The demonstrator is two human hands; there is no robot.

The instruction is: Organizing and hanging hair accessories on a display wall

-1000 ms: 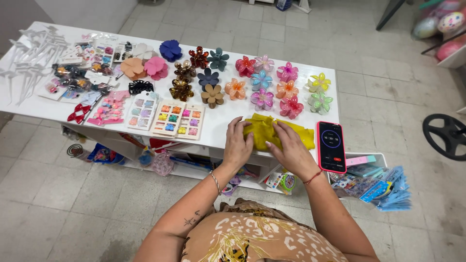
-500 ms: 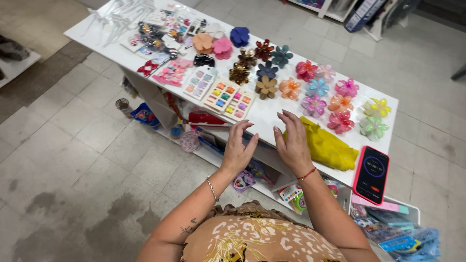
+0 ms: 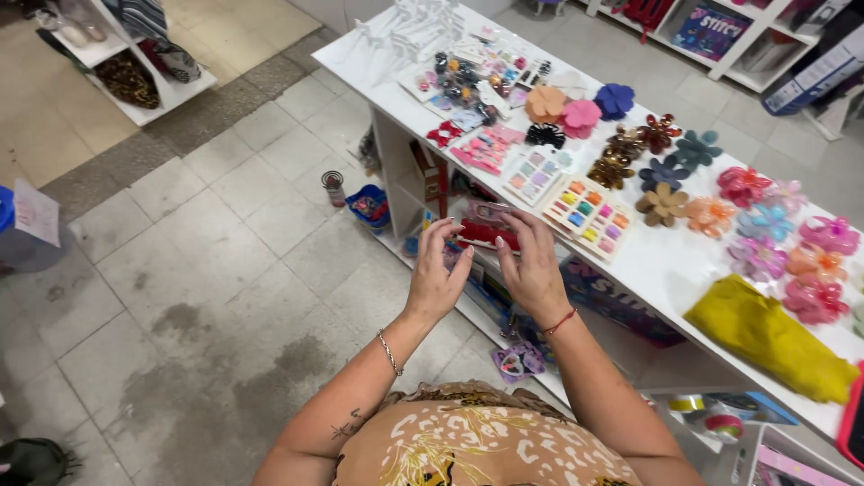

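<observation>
My left hand and my right hand are raised side by side in front of the long edge of a white table, fingers spread, palms turned toward each other, holding nothing. Between and beyond them a red item and a pink packet lie on the shelf under the tabletop. Nearest on the tabletop are cards of small colourful clips. A crumpled yellow cloth lies on the table well to the right of my right hand.
Several flower-shaped hair claws cover the table's right part; packets of hair accessories lie at its far end. A red-cased phone peeks in at the right edge. A blue basket and small jar stand on the tiled floor. A low shelf stands top left.
Both hands have left the yellow cloth, risen off the tabletop and shifted left past the table's edge. The view has swung left, toward the floor.
</observation>
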